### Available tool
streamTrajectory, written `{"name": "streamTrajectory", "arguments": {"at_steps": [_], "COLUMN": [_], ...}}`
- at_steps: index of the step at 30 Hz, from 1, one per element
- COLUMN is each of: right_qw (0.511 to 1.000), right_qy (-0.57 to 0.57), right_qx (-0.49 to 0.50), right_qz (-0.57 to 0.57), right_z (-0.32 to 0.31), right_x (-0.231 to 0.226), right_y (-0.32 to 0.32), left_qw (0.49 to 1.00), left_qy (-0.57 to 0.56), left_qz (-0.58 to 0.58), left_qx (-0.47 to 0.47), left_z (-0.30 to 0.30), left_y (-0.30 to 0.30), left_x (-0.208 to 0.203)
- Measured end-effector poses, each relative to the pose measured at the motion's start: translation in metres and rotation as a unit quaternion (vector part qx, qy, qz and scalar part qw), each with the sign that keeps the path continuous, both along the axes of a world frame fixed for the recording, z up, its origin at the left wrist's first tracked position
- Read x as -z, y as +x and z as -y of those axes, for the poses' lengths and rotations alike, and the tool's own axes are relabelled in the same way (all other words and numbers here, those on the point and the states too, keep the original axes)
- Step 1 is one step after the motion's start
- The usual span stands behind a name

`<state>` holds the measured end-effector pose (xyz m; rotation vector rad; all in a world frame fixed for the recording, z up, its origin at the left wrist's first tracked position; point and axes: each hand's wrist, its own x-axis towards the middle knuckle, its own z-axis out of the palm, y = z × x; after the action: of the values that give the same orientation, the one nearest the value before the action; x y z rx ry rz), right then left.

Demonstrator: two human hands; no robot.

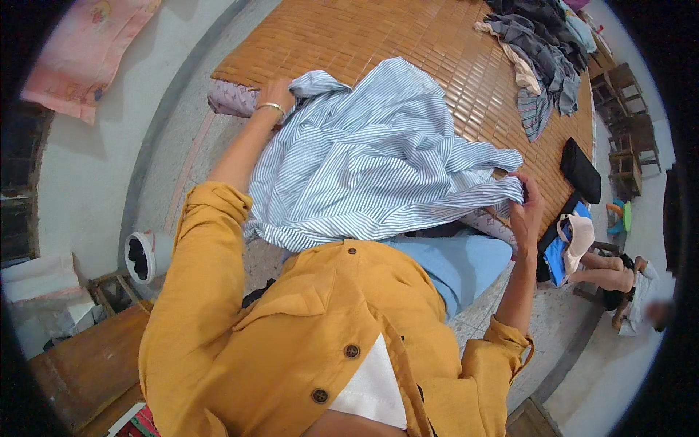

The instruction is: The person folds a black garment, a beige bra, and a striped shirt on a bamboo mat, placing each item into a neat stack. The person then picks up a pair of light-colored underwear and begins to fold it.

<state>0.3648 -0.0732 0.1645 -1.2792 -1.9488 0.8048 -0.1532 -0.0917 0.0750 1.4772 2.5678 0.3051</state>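
A blue and white striped shirt (364, 153) lies rumpled over the near edge of a bamboo mat (480, 87), its lower part hanging toward my lap. At the far left, my left hand (277, 96) has its fingers closed on one end of the shirt; a bracelet circles that wrist. To the right, my right hand (528, 207) pinches the end of what looks like a sleeve. Between the two hands the cloth is spread wide and creased. Part of my left fingers is hidden by the fabric.
Dark and grey clothes (542, 54) are heaped at the mat's far right. A black folded item (580, 171) and a beige bra (577, 237) on blue cloth lie along its right edge. Wooden stools (632, 138) and a seated person (626, 284) are farther right.
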Motion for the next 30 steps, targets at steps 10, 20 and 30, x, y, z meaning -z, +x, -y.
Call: {"name": "streamTrajectory", "arguments": {"at_steps": [10, 20, 30], "right_qw": [0.987, 0.936, 0.996], "right_qy": [0.085, -0.166, -0.048], "right_qx": [-0.084, -0.032, -0.014], "right_qz": [-0.104, -0.309, -0.077], "right_z": [0.004, -0.023, -0.002], "right_x": [-0.016, 0.038, 0.036], "right_y": [-0.091, -0.028, 0.013], "left_qw": [0.826, 0.923, 0.813], "left_qy": [0.082, 0.05, -0.27], "left_qz": [0.283, 0.216, 0.511], "left_qx": [0.481, 0.315, -0.078], "left_z": [-0.076, 0.048, 0.248], "left_y": [0.19, 0.087, 0.034], "left_x": [-0.174, -0.105, -0.042]}}
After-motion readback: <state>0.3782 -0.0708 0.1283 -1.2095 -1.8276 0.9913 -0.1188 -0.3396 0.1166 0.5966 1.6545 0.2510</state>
